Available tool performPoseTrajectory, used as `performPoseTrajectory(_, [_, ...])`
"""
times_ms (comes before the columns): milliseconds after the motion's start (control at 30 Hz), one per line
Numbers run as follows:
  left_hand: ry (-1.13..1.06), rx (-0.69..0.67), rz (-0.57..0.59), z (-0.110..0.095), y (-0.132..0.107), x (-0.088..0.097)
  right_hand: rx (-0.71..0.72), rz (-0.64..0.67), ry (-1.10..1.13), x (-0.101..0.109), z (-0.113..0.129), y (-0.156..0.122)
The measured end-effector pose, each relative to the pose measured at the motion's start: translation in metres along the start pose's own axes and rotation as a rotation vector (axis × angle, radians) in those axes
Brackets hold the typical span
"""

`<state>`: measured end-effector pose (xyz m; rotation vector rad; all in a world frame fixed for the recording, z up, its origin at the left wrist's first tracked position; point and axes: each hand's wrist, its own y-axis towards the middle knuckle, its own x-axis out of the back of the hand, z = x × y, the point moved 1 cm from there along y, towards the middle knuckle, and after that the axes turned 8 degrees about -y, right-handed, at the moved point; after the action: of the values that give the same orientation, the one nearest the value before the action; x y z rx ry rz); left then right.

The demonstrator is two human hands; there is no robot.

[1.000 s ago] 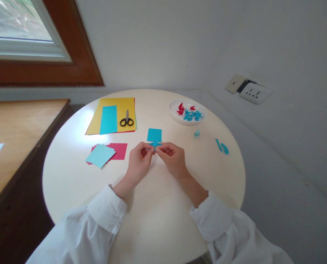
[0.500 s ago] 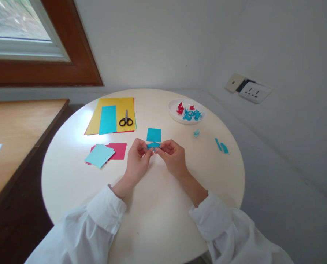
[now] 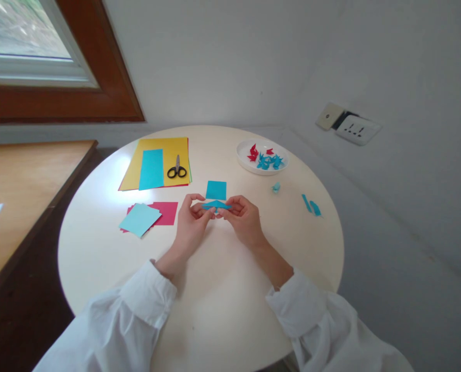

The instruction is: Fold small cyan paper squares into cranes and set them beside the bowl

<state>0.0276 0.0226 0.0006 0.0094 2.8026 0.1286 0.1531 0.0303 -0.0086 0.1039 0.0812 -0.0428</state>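
Between my two hands is a small folded blue paper (image 3: pixel 217 204), its top edge rising to a low peak in the middle. My left hand (image 3: pixel 192 216) pinches its left part between thumb and fingers, with the index finger lifted off the paper. On the other side my right hand (image 3: pixel 244 217) grips the right part, thumb in front. The fingertips hide the lower part of the fold. Just beyond the hands, a flat blue paper square (image 3: pixel 216 190) lies on the white round table (image 3: pixel 222 310).
At the back left, scissors (image 3: pixel 176 169) and a blue strip (image 3: pixel 151 169) lie on yellow sheets (image 3: pixel 168 145). Pale blue (image 3: pixel 140 219) and red squares (image 3: pixel 168 213) sit left. A white dish (image 3: pixel 245 164) holds small red and blue folded papers; a pale piece (image 3: pixel 275 187) and blue scraps (image 3: pixel 314 208) lie right.
My left index finger has lifted away from the folded paper, so more of its left end shows. The right hand has barely shifted, and both hands still hold the paper.
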Motion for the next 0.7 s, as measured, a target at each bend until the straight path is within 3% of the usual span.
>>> performPoseTrajectory(200, [0.104, -0.035, 0.024, -0.0001, 0.0021, 0.0035, 0.028, 0.091, -0.008, -0.0014, 0.0, -0.001])
performPoseTrajectory(467, [0.047, 0.048, -0.011, -0.0007, 0.0019, 0.001, 0.109, 0.041, -0.029, 0.0012, -0.0014, 0.0011])
performPoseTrajectory(600, [0.149, 0.078, 0.061, 0.005, 0.003, 0.0024, 0.079, 0.052, 0.014, 0.0008, -0.002, 0.0016])
performPoseTrajectory(700, [0.208, 0.07, 0.05, 0.0082, 0.0032, 0.0046, 0.067, 0.088, 0.031, -0.0002, -0.0011, 0.0007])
